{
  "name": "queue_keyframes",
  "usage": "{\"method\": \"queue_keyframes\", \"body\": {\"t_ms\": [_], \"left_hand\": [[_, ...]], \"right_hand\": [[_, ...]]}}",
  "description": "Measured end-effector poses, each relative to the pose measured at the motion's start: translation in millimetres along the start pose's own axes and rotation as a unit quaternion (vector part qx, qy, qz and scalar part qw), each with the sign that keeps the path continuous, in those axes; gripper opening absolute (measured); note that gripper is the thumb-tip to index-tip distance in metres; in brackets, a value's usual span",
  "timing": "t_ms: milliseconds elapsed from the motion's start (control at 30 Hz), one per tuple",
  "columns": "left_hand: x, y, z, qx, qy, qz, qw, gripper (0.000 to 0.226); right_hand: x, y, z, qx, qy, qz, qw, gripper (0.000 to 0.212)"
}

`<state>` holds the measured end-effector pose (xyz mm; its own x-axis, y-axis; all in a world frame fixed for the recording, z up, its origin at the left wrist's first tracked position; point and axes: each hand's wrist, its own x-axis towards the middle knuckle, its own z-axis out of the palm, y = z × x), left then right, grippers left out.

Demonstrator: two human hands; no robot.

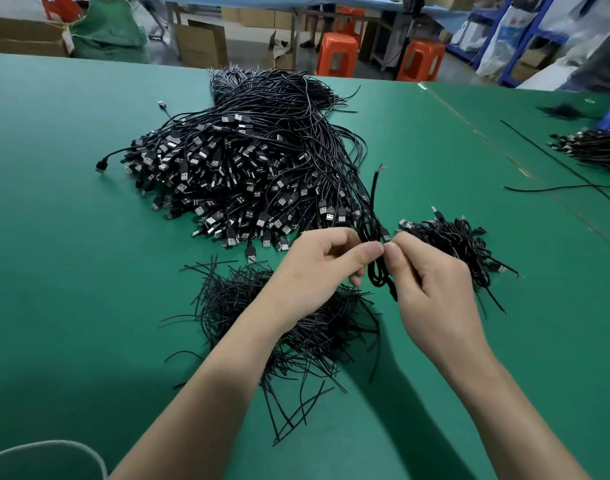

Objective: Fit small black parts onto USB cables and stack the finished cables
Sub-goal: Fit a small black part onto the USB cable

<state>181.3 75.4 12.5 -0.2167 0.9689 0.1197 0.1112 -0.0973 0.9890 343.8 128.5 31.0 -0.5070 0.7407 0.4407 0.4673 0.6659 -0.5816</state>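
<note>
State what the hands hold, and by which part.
Both the left hand and right hand pinch one coiled USB cable at the coil's middle.

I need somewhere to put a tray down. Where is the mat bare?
Widest bare mat lies left of the big pile and the wire heap. Another patch lies beyond the small pile, towards the seam. The middle is crowded: left hand and right hand pinch a cable there.
</note>
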Motion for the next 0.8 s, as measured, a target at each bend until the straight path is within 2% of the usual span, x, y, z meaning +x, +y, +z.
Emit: {"method": "queue_keyframes", "body": {"t_ms": [267, 333, 433, 533, 667, 733, 800], "left_hand": [[-4.3, 7.1, -1.9, -0.054, -0.081, -0.123, 0.988, 0.041], [-4.6, 9.2, -1.8, -0.082, -0.082, -0.146, 0.982, 0.033], [-4.5, 8.2, -3.7, -0.149, -0.05, -0.152, 0.976, 0.022], [-3.0, 2.9, -8.1, -0.176, -0.078, -0.112, 0.975, 0.024], [-2.7, 0.4, -16.6, -0.148, -0.126, -0.061, 0.979, 0.036], [-2.7, 0.6, -17.5, -0.111, -0.104, -0.053, 0.987, 0.04], [-2.4, 0.8, -16.7, -0.074, -0.074, -0.051, 0.993, 0.032]], "right_hand": [[2.2, 3.2, -3.7, -0.164, 0.003, -0.157, 0.974, 0.028], [1.5, 6.1, -4.0, -0.179, 0.003, -0.172, 0.969, 0.027], [-0.2, 6.4, -0.8, -0.185, 0.009, -0.16, 0.97, 0.028], [0.8, 6.4, 0.2, -0.166, 0.001, -0.096, 0.981, 0.032], [2.5, 8.4, -2.1, -0.113, -0.02, -0.046, 0.992, 0.031], [1.5, 8.8, -0.7, -0.081, -0.029, -0.035, 0.996, 0.032], [0.3, 9.0, 1.3, -0.058, -0.04, -0.03, 0.997, 0.035]]}}
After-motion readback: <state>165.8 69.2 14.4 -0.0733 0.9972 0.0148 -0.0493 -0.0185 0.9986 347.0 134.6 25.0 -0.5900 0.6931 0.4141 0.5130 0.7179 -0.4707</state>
